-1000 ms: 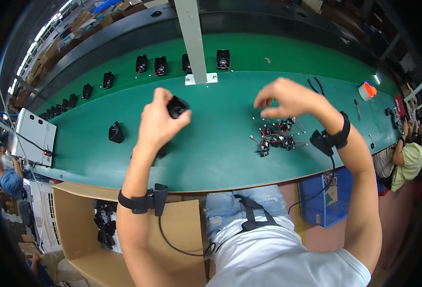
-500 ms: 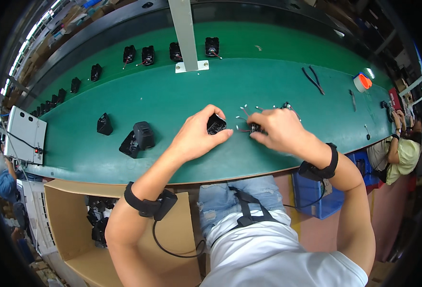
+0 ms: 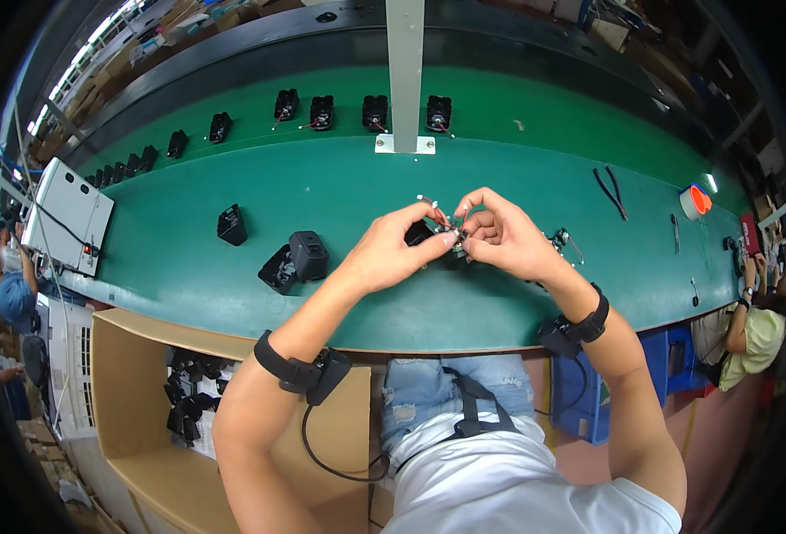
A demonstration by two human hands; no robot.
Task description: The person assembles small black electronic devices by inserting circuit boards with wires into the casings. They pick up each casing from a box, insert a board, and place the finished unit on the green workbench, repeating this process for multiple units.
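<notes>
Over the green workbench (image 3: 357, 316), my left hand (image 3: 377, 255) holds a small black plastic housing (image 3: 418, 233), partly hidden by the fingers. My right hand (image 3: 516, 243) pinches a small circuit board (image 3: 459, 248) with thin red and white wires and white plugs. Both hands meet, the board right beside the housing's edge, and my left thumb reaches it. Whether it sits inside the housing cannot be made out. Just right of my right hand lies another wired board (image 3: 560, 238). To the left stand a black housing (image 3: 231, 224), an open black shell (image 3: 276, 270) and a rounded black cover (image 3: 308, 255).
Several housings with wires, one a black housing (image 3: 322, 113), line the bench's far side near a metal post (image 3: 405, 80). Rightward are pliers (image 3: 620, 198), an orange-and-white tub (image 3: 696, 202) and a co-worker (image 3: 753, 334). A cardboard box (image 3: 340, 427) and blue bin (image 3: 582, 418) sit below.
My right hand has come left with the board up to the housing, and the two hands now touch or nearly touch. The whole view has shifted slightly.
</notes>
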